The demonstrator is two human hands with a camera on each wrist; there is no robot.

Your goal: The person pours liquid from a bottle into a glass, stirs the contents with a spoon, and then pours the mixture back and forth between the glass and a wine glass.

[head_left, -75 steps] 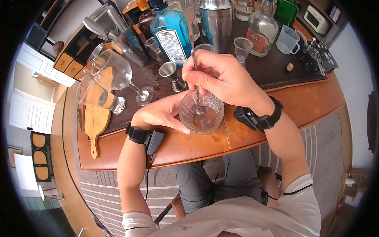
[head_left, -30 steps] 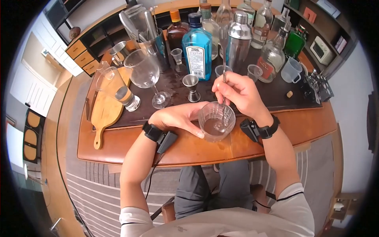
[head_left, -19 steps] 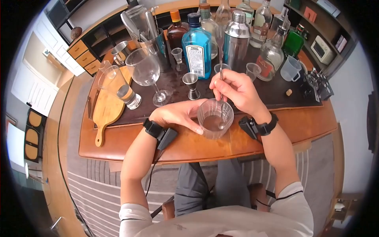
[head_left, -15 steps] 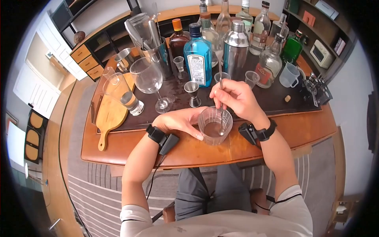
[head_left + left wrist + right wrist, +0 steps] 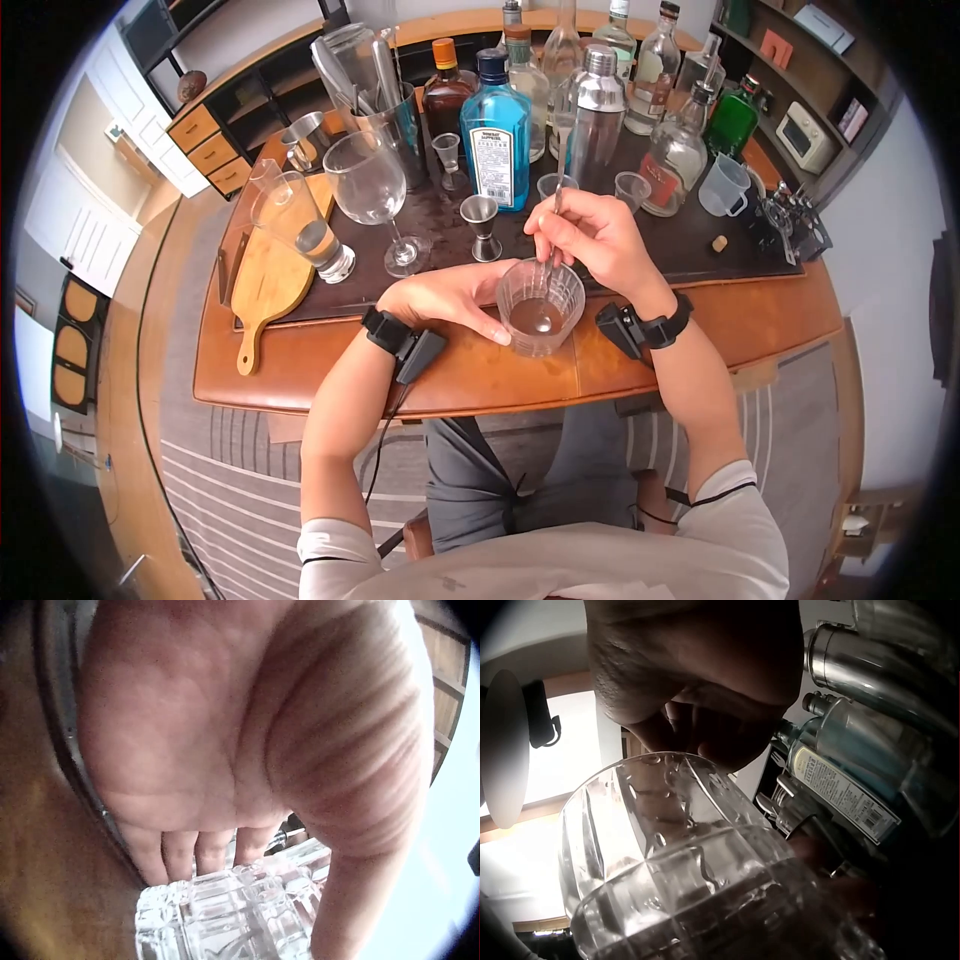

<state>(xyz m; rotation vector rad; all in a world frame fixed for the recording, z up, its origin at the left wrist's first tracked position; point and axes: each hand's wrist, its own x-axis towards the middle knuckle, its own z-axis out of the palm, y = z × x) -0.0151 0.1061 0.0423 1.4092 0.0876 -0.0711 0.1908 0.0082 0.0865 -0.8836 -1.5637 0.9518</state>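
A clear ribbed glass [image 5: 541,330] with some clear liquid stands near the table's front edge in the head view. The left hand [image 5: 447,301] curls round its left side, thumb in front; in the left wrist view the fingers lie behind the ribbed glass [image 5: 225,915]. Above the rim, the right hand [image 5: 603,243] pinches the twisted stem of a long metal spoon [image 5: 563,145], whose bowl is down in the glass. The right wrist view shows the right hand [image 5: 697,675] over the glass [image 5: 675,862], with droplets on its inner wall.
Beyond the glass stand a metal jigger [image 5: 482,228], a blue bottle [image 5: 499,150], a shaker [image 5: 598,120] and several other bottles. To the left are a stemmed glass [image 5: 368,190], a tilted-looking tall glass [image 5: 318,240] and a wooden board [image 5: 268,285]; to the right, a plastic jug [image 5: 723,187] and a cork [image 5: 719,243].
The spoon's bowl has shifted about inside the glass, and the right hand has moved slightly with it. The left hand keeps its hold on the glass. The head view has also shifted.
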